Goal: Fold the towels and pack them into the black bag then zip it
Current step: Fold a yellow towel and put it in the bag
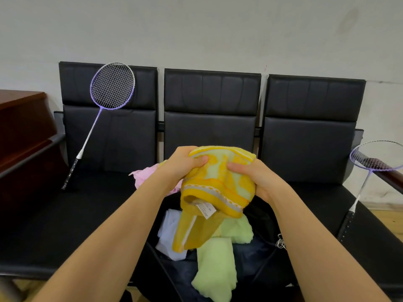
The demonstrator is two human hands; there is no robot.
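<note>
Now yellow towel (218,182) in both hands.

A three-seat bench (209,131) stands against the wall (196,29). One racket (102,110) leans on the backrest of the left seat, its handle on the seat; a second racket (368,171) rests at the right end, over the armrest. On the middle seat lies the open bag (261,216), with towels (218,258) in and over its mouth. Above the bag, the left hand (181,165) and right hand (257,179) hold a bunched towel (218,182) between them. Another towel (145,176) lies behind the left hand. A cabinet (24,131) stands left of the bench.
</note>
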